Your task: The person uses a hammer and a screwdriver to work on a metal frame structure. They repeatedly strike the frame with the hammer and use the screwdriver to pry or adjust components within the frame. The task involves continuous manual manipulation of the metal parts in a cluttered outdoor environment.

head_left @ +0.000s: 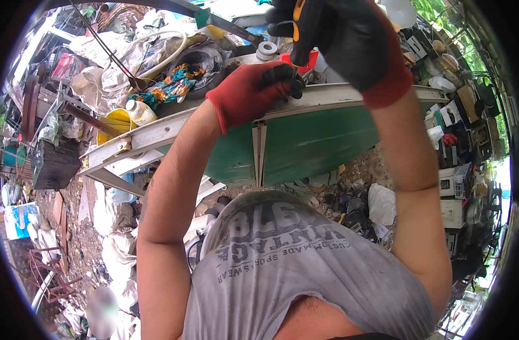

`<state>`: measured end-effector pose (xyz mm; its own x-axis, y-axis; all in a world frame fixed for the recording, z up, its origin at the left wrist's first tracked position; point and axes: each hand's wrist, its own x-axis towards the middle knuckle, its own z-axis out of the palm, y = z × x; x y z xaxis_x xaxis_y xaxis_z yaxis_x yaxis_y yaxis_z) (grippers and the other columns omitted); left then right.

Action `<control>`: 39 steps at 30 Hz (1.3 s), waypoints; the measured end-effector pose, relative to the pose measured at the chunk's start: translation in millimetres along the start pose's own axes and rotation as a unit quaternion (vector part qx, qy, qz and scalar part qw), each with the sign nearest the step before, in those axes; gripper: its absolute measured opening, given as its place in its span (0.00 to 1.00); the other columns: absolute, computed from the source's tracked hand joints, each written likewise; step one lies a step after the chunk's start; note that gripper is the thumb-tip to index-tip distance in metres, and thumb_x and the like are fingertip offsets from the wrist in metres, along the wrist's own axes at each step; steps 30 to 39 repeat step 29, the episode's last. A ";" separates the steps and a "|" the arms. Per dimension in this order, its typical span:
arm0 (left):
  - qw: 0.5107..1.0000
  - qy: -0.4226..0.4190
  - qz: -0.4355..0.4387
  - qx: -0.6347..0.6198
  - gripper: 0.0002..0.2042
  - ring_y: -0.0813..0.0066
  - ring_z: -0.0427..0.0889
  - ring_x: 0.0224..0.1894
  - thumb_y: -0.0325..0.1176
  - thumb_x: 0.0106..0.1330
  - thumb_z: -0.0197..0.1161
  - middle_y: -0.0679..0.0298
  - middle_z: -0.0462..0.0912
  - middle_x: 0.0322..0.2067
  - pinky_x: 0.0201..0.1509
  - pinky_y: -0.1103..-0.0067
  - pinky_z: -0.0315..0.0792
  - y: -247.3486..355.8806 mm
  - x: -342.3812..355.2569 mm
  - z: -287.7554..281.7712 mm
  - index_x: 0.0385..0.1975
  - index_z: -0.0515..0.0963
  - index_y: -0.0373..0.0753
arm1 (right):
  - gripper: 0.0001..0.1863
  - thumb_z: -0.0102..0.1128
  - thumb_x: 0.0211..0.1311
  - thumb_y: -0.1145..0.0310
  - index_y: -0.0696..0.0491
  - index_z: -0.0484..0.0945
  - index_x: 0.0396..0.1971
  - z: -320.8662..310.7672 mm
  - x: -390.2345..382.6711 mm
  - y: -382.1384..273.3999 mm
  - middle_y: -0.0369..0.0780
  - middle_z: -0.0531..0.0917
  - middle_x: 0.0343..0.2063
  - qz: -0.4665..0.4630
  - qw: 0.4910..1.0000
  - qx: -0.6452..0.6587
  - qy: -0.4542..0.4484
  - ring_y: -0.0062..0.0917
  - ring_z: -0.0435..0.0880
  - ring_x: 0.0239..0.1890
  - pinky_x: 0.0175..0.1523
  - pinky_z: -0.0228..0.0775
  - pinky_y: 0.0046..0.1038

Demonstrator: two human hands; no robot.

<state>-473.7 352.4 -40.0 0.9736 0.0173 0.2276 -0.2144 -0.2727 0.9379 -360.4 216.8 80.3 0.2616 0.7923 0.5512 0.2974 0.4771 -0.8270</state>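
Observation:
My left hand [252, 92], in a red and black glove, has its fingers curled over the white metal frame [333, 93] along the top of a green panel [310, 141]. My right hand [344, 42], gloved the same way, is raised just above and to the right of it. It is closed around a tool with a yellow-orange handle [296, 16]. The tool's working end is hidden behind the fingers. The two hands nearly touch over the frame's edge. A white upright strip [259, 153] runs down the panel below my left hand.
Behind the frame lie a yellow bucket [113, 121], a white bottle [139, 111], a coloured rag [171, 85], a black coiled hose [205, 58], a white tape roll [266, 50] and a red box [309, 60]. Old appliances [455, 190] are stacked at the right. Rubble and white sacks [115, 249] cover the ground.

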 end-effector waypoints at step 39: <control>0.977 0.033 0.007 0.210 0.21 0.55 0.84 0.54 0.49 0.69 0.58 0.55 0.87 0.50 0.60 0.60 0.74 -28.8 21.7 5.0 0.55 0.82 0.43 | 0.34 0.32 0.82 0.45 0.51 0.59 0.77 -91.0 58.6 64.2 0.48 0.68 0.73 0.198 0.832 0.322 -0.407 0.42 0.69 0.72 0.78 0.51 0.48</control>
